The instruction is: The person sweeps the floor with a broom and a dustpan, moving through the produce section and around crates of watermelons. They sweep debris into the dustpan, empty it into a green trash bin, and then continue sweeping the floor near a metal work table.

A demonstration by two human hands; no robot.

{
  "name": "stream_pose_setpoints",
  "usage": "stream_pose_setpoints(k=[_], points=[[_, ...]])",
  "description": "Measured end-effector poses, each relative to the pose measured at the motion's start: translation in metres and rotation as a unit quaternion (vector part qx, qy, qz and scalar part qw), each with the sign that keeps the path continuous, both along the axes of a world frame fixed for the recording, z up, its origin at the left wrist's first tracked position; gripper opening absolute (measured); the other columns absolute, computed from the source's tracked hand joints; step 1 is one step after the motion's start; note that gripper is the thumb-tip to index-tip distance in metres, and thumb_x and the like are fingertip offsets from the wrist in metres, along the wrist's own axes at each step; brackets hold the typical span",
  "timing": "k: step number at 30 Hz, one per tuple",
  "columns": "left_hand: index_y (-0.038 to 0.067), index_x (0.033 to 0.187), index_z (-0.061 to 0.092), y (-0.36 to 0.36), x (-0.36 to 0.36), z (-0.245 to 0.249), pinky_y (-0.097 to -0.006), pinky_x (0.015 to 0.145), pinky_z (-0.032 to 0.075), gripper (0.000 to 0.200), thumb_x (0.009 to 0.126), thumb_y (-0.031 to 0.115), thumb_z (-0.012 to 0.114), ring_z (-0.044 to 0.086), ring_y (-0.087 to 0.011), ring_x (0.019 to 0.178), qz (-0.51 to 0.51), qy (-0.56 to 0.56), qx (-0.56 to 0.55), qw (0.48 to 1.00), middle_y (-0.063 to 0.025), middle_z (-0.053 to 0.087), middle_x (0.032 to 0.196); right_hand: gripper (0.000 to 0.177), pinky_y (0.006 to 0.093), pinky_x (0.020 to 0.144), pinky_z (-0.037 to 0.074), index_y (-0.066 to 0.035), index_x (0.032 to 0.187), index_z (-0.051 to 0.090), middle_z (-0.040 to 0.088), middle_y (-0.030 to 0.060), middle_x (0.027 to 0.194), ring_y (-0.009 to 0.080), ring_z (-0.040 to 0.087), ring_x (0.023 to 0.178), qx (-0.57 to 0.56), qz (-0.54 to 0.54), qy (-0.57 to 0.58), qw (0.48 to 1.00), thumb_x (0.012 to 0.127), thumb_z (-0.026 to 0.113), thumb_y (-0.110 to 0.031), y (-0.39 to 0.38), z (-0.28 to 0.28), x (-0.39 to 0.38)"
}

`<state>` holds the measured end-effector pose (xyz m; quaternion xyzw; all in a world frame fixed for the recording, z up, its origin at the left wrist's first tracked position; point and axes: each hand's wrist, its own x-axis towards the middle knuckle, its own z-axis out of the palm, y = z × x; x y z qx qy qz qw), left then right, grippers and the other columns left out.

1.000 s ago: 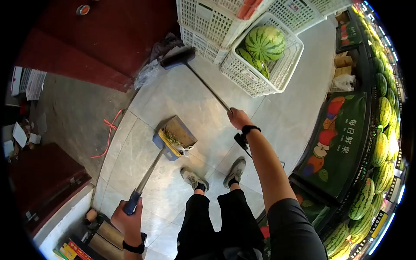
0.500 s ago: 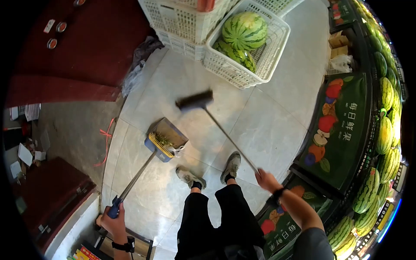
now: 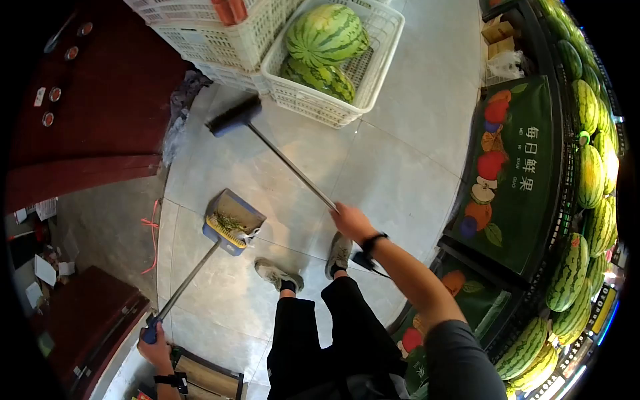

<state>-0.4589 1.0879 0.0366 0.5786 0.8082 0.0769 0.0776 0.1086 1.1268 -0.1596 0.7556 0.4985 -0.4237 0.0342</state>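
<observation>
My right hand (image 3: 352,222) is closed around the metal handle of a broom (image 3: 287,158). The broom's dark bristle head lies ahead of me, close to the white crate and the crumpled plastic. With my left hand (image 3: 155,349) I grip the blue handle end of a long-handled dustpan (image 3: 233,245). The pan sits on the tiled floor in front of my left shoe. Green plant scraps (image 3: 229,223) and a whitish scrap lie inside it, beside its yellow comb edge.
A white crate (image 3: 347,118) holding watermelons (image 3: 327,35) stands ahead, next to stacked crates (image 3: 207,43). Crumpled plastic (image 3: 175,137) lies by the dark red furniture (image 3: 87,133). A watermelon display with green printed panels (image 3: 510,173) runs along the right. A red ribbon (image 3: 155,233) lies left.
My right hand has reached forward and left, carrying the broom head toward the crates and plastic. The dustpan still holds its scraps. My view has shifted somewhat.
</observation>
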Motion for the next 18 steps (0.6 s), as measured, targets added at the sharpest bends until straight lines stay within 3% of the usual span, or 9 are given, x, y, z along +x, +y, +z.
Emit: stream_pose_setpoints(k=[2,5,6,8,11,13,18], points=[[-0.003,0.074,0.064,0.0,0.0,-0.005,-0.0347,0.053,0.048,0.032,0.079,0.025,0.078,0.062,-0.0242,0.054,-0.031,-0.007,0.044,0.999,-0.0132,0.066,0.064,0.038,0.0544,0.073,0.049,-0.001,0.096,0.059,0.065,0.0266,0.086,0.0466,0.062,0.084,0.015,0.0,-0.017,1.0,0.096,0.047,-0.036,0.02,-0.035,0.003],[-0.004,0.089,0.069,0.001,-0.014,-0.001,-0.0369,0.069,0.053,0.032,0.082,0.027,0.076,0.068,-0.0286,0.07,0.042,-0.032,-0.093,0.994,-0.0151,0.07,0.078,0.041,0.0532,0.076,0.049,0.001,0.092,0.064,0.065,0.0271,0.088,0.0462,0.062,0.085,-0.024,-0.018,-0.035,0.999,0.096,0.047,-0.037,0.013,-0.047,0.006],[-0.004,0.089,0.069,0.002,-0.015,0.0,-0.0367,0.069,0.053,0.032,0.082,0.026,0.075,0.068,-0.0285,0.07,0.035,-0.023,-0.093,0.995,-0.0154,0.07,0.079,0.042,0.0527,0.077,0.049,0.001,0.092,0.065,0.065,0.0274,0.088,0.046,0.062,0.086,-0.054,-0.016,-0.032,0.998,0.095,0.046,-0.037,-0.002,-0.043,0.016],[-0.004,0.09,0.069,0.001,-0.015,0.001,-0.0363,0.069,0.052,0.031,0.082,0.026,0.075,0.068,-0.0282,0.071,0.024,-0.009,-0.097,0.995,-0.016,0.071,0.081,0.044,0.0529,0.079,0.049,0.002,0.092,0.064,0.065,0.028,0.089,0.0464,0.062,0.088,-0.105,-0.054,-0.034,0.992,0.095,0.046,-0.037,-0.05,-0.024,0.03],[-0.002,0.073,0.063,-0.005,-0.018,-0.01,-0.0353,0.053,0.047,0.033,0.078,0.027,0.079,0.061,-0.0234,0.053,-0.006,-0.059,0.002,0.998,-0.0135,0.065,0.064,0.046,0.0562,0.076,0.048,0.004,0.089,0.062,0.064,0.0312,0.083,0.0493,0.061,0.082,-0.112,-0.053,-0.063,0.99,0.095,0.044,-0.038,-0.153,0.004,0.048],[-0.002,0.071,0.062,-0.006,-0.018,-0.008,-0.0355,0.053,0.046,0.034,0.078,0.027,0.079,0.06,-0.0233,0.052,-0.008,-0.032,-0.008,0.999,-0.0133,0.064,0.062,0.047,0.0569,0.073,0.048,0.004,0.086,0.061,0.062,0.0326,0.078,0.0504,0.061,0.078,-0.134,-0.057,-0.07,0.987,0.095,0.046,-0.039,-0.216,0.032,0.051],[-0.001,0.07,0.062,-0.003,-0.014,-0.009,-0.0356,0.053,0.046,0.036,0.078,0.029,0.079,0.059,-0.0233,0.051,-0.027,-0.021,0.022,0.999,-0.0123,0.063,0.061,0.048,0.057,0.069,0.047,0.004,0.079,0.058,0.061,0.0312,0.073,0.0511,0.059,0.074,-0.144,-0.062,-0.073,0.985,0.095,0.049,-0.04,-0.265,0.109,0.04]])
